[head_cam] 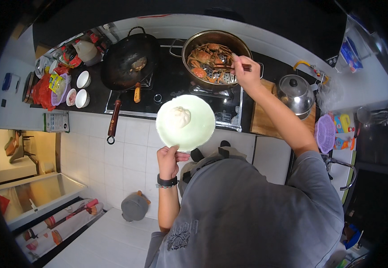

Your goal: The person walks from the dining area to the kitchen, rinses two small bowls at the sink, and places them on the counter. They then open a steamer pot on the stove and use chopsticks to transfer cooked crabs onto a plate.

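My left hand (171, 160) grips the near rim of a pale green plate (199, 130), thumb on top and fingers beneath. One white steamed bun (179, 116) rests on the plate, left of its middle. Above the steamer pot (190, 40), my right hand (247, 72) holds dark chopsticks (224, 66), their tips down among the crabs. Several orange-red cooked crabs (199, 55) lie on the perforated steamer tray (214, 74) inside the pot. Whether the chopsticks pinch a crab I cannot tell.
A black wok (120, 63) with a spatula (137, 91) sits on the left burner, its handle (114, 117) jutting past the counter edge. Small white bowls (82, 98) stand farther left. At right, a domed steel lid (293, 92) rests over a wooden cutting board (264, 115), beside a purple basket (325, 134).
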`<state>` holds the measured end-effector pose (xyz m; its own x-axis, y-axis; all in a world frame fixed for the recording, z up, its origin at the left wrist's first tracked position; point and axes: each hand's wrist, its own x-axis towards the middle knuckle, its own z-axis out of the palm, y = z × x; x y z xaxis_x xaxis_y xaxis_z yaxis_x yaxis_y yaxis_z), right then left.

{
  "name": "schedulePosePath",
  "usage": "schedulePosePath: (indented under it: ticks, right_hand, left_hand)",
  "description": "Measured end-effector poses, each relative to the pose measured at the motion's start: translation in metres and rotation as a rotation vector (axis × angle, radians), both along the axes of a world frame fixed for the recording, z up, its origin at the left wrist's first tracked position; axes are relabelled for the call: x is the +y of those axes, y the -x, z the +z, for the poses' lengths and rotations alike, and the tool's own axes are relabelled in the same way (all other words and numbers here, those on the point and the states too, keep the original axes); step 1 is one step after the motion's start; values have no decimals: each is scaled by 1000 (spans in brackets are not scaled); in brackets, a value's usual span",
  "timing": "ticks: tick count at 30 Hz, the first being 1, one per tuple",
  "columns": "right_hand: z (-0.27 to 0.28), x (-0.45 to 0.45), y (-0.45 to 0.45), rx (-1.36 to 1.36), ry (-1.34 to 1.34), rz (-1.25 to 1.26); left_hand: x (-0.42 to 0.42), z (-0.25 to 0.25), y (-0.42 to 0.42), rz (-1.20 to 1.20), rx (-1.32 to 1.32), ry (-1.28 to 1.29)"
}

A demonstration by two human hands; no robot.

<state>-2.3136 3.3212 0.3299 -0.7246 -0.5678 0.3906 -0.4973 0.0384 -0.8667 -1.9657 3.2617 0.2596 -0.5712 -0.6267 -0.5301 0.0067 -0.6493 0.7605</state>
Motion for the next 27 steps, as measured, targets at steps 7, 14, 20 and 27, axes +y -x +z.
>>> schedulePosePath:
  ticks: [7,14,20,27]
  right_hand:
    - [3,13,18,-245,219,-297]
    - [-4,22,27,-405,397,-396]
    - [-9,28,36,-524,629,-511]
    - [10,41,29,-571,669,-481]
  left_hand:
    - [-3,6,7,-20,11,5]
    - [-14,15,18,-51,6,57]
    - [-18,20,24,-59,9,80]
    - [-23,21,34,-67,-26,82]
